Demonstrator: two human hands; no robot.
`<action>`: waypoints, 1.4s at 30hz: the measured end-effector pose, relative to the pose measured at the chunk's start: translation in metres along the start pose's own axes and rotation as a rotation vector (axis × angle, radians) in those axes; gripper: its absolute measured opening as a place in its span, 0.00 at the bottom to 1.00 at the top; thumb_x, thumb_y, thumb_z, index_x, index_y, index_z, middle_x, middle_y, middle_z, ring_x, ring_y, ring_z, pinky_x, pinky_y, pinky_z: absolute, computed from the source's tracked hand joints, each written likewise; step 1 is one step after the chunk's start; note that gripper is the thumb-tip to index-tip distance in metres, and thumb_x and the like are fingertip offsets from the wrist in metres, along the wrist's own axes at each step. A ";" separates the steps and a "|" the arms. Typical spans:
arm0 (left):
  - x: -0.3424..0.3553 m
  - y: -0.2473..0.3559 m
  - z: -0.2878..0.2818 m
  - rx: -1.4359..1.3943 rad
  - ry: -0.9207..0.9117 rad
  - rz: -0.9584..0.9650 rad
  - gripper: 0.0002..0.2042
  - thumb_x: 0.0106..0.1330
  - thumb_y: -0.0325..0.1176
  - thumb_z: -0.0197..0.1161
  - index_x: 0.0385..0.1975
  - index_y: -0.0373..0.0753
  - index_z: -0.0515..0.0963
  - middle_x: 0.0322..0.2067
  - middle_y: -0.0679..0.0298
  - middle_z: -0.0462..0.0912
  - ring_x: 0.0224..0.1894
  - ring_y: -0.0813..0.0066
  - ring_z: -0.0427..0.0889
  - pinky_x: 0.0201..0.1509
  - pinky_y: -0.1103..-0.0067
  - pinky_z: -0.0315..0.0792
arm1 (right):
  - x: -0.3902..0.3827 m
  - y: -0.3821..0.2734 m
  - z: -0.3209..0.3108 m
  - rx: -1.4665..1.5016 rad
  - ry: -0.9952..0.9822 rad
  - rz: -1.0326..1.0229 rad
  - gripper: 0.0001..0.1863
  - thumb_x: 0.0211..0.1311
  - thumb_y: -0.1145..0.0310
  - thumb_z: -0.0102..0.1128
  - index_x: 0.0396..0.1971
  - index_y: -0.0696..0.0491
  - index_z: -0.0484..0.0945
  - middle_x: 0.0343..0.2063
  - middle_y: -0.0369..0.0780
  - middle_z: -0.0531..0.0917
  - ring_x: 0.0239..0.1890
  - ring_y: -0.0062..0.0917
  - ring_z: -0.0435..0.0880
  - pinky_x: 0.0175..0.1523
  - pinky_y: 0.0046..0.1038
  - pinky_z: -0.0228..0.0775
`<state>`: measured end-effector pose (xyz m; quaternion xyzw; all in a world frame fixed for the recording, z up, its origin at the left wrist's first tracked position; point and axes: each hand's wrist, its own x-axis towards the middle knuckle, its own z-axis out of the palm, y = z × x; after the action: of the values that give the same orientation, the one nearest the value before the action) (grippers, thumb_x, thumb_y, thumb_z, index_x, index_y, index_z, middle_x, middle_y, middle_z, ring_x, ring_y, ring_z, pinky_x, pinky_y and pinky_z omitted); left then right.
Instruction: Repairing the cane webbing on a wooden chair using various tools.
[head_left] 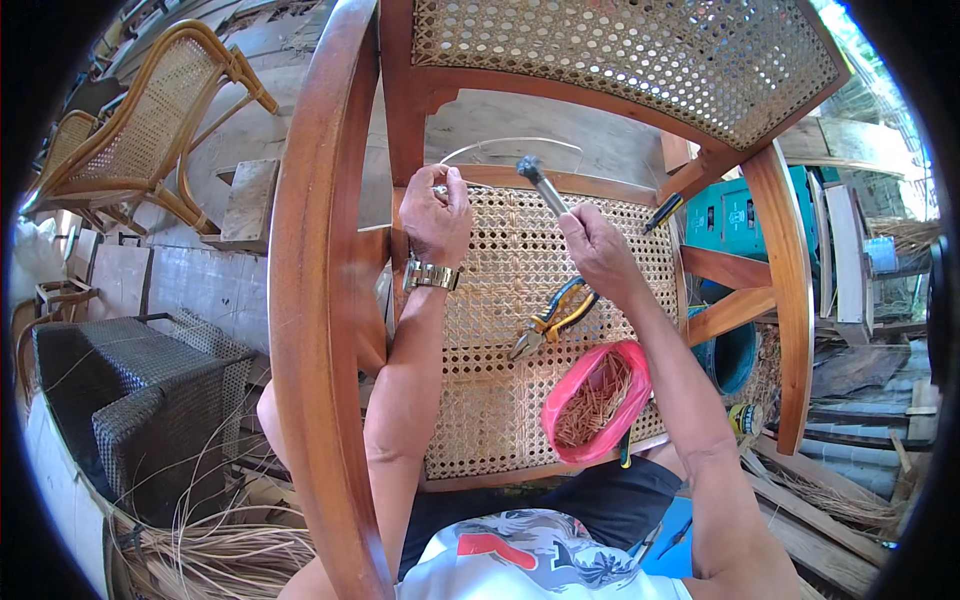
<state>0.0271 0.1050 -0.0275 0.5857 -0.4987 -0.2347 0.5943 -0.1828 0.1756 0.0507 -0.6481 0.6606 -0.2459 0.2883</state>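
Observation:
A wooden chair frame (308, 250) surrounds my arms, with a woven cane seat (480, 400) below my hands. At the seat's far left corner, my left hand (437, 212) is closed in a pinch; what sits between its fingertips is hidden. A thin pale cane strand (510, 140) arcs right from just beyond those fingertips. My right hand (600, 250) grips a hammer (542, 187), its head raised over the seat's far part. Combination pliers (545, 322) with yellow and blue handles lie on the seat. Nearer me stands a pink bag (560, 400) of short thin sticks (597, 402).
The chair's cane back (620, 50) rises at the far side. A yellow-and-black tool handle (664, 213) rests at the seat's right edge. Green crates (725, 220) stand right; a rattan chair (150, 130), dark woven furniture (150, 380) and loose cane strands (220, 550) lie left.

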 end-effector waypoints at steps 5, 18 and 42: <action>0.000 -0.001 0.000 0.026 0.047 0.084 0.05 0.67 0.29 0.68 0.38 0.38 0.80 0.28 0.59 0.85 0.25 0.67 0.83 0.29 0.71 0.76 | 0.000 0.003 0.011 0.096 0.005 -0.076 0.10 0.75 0.66 0.57 0.48 0.53 0.69 0.24 0.47 0.79 0.25 0.39 0.82 0.31 0.40 0.70; 0.000 -0.001 0.000 0.070 0.022 0.028 0.06 0.67 0.29 0.68 0.40 0.37 0.80 0.28 0.60 0.86 0.26 0.70 0.84 0.31 0.72 0.77 | 0.009 0.014 0.027 -0.179 0.202 -0.511 0.21 0.71 0.72 0.58 0.63 0.56 0.74 0.35 0.49 0.83 0.33 0.45 0.85 0.37 0.43 0.78; -0.001 -0.004 0.000 0.050 0.041 0.064 0.07 0.66 0.27 0.68 0.40 0.37 0.80 0.29 0.57 0.86 0.28 0.64 0.86 0.31 0.70 0.78 | 0.014 0.005 0.033 -0.231 0.074 -0.389 0.21 0.74 0.69 0.54 0.62 0.62 0.72 0.34 0.53 0.83 0.33 0.48 0.84 0.38 0.43 0.76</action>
<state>0.0284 0.1052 -0.0318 0.5888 -0.5107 -0.1911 0.5966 -0.1629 0.1634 0.0228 -0.7823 0.5572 -0.2434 0.1350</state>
